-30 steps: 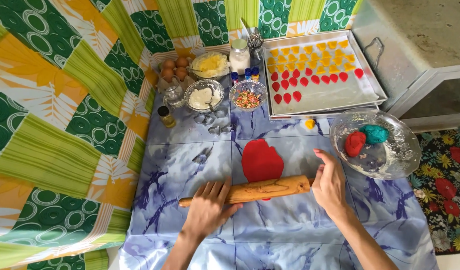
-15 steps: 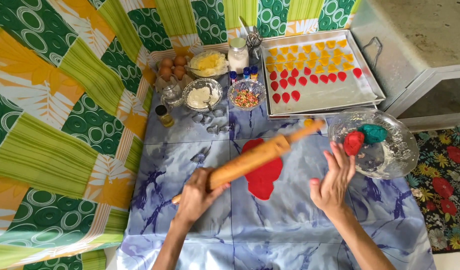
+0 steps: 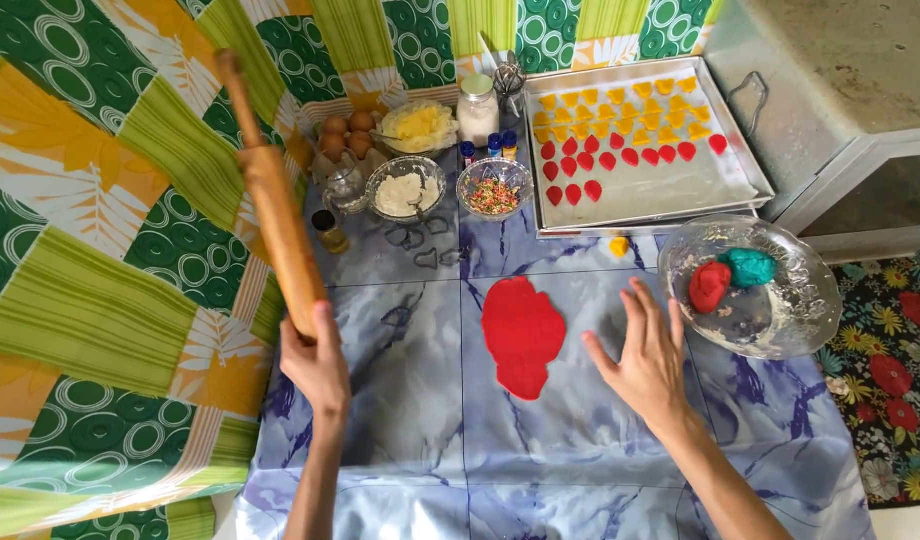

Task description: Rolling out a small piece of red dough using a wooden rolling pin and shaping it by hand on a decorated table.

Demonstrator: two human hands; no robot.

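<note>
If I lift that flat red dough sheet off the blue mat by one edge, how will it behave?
The flat red rolled-out dough sheet looks thin and soft, so it would probably droop and stretch rather than stay stiff. Its uneven outline suggests it could tear at the narrower lower end. Lying flush on the blue marbled mat, it may cling somewhat.

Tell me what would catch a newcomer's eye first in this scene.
The flat, rolled-out red dough sheet lies mid-table on the blue marbled cloth, with the open right hand spread just beside it. At the left, the left hand lifts a long wooden rolling pin off the table. At the back right, a metal baking tray carries yellow and red cut-outs.
</note>
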